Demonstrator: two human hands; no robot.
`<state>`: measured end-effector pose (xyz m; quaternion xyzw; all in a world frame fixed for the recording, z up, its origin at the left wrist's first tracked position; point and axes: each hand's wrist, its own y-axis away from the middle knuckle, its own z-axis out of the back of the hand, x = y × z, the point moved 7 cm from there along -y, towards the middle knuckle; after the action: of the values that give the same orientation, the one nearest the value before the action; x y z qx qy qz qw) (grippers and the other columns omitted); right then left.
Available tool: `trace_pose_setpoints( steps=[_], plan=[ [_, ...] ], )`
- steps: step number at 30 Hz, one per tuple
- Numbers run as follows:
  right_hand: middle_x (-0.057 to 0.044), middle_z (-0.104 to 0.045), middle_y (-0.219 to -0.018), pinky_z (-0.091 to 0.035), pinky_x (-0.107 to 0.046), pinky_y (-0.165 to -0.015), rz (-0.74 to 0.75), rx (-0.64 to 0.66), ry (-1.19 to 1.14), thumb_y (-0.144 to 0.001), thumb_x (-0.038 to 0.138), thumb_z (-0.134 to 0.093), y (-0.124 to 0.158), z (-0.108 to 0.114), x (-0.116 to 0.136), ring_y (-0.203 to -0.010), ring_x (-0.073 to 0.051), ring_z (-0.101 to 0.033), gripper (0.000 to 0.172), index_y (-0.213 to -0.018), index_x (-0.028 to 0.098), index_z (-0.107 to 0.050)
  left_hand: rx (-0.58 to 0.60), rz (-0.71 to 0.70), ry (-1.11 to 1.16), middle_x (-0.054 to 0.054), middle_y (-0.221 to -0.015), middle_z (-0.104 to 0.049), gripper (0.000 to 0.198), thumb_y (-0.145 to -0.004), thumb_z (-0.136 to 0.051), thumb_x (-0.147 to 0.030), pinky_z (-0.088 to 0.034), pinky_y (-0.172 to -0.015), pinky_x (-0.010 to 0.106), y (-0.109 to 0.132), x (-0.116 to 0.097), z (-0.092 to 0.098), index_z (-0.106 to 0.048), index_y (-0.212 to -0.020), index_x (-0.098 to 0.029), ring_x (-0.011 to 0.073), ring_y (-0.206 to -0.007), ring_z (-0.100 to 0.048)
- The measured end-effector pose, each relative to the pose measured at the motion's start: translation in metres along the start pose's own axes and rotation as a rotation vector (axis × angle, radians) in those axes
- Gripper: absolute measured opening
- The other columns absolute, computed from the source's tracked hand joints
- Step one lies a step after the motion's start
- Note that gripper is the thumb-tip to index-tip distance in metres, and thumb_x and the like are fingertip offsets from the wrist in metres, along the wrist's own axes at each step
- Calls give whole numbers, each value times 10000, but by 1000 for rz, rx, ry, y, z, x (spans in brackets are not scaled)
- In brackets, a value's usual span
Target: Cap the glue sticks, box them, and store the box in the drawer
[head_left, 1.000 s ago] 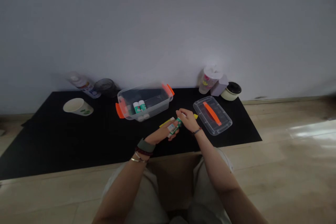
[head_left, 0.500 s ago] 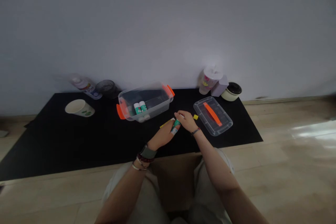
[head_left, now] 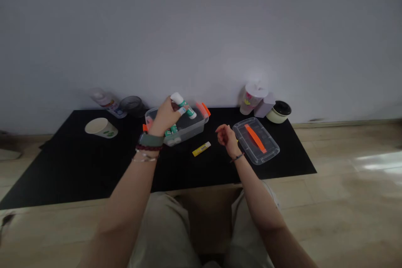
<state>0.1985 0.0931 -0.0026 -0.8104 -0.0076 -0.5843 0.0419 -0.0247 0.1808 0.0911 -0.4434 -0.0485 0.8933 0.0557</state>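
Note:
My left hand (head_left: 166,116) is closed around a green-and-white glue stick (head_left: 185,105), tilted over the clear plastic box (head_left: 191,132) with orange clips. Inside the box, partly hidden by that hand, lie more green-and-white glue sticks (head_left: 171,130). My right hand (head_left: 227,138) hovers left of the box's lid (head_left: 269,150), its fingers loosely curled and apart with nothing seen in them. A yellow glue stick (head_left: 201,149) with a white end lies on the black table between the hands and in front of the box.
On the left of the black table (head_left: 81,163) are a paper cup (head_left: 102,129), a bottle (head_left: 108,104) and a dark translucent bowl (head_left: 132,106). At the back right stand a lidded cup (head_left: 250,99), a pale box (head_left: 264,106) and a cream pot (head_left: 277,114). A wall rises behind.
My left hand has carried the green glue stick up and left, from between both hands to above the box. My right hand has let go of it. The yellow glue stick is now uncovered.

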Motion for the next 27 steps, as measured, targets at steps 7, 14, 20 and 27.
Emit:
trace_pose_setpoints(
  steps=[7, 14, 20, 27],
  plan=[
    [63, -370, -570, -212, -229, -448, -15, -1, 82, -860, 730, -415, 0, 0, 0, -471, -84, -290, 546, -833, 208, -571, 295, 193, -572, 220, -1082, -697, 677, -834, -680, -345, -505, -841, 391, -20, 40, -24, -363, -1374, -89, 342, -997, -686],
    [54, -378, -559, -215, -238, -456, -1, 13, 100, -843, 740, -439, 2, -3, 6, -477, -90, -305, 546, -822, 212, -577, 517, 341, -661, 140, -1003, -739, 575, -807, -675, -330, -513, -692, 288, -15, 72, -50, -477, -1324, -171, 248, -778, -723],
    [51, -373, -555, -211, -240, -458, 23, 34, 105, -857, 715, -470, 4, -7, 13, -489, -92, -302, 520, -819, 209, -582, 548, 309, -761, 174, -972, -744, 588, -758, -686, -367, -519, -712, 319, -23, 89, -63, -549, -1282, -138, 290, -818, -727],
    [51, -374, -561, -216, -242, -459, -4, 25, 142, -826, 763, -461, 4, -8, 12, -488, -92, -304, 562, -814, 213, -574, 561, 288, -844, 242, -1175, -692, 555, -707, -707, -308, -510, -850, 375, -27, 102, -68, -641, -1216, -99, 376, -1105, -654]
  ],
)
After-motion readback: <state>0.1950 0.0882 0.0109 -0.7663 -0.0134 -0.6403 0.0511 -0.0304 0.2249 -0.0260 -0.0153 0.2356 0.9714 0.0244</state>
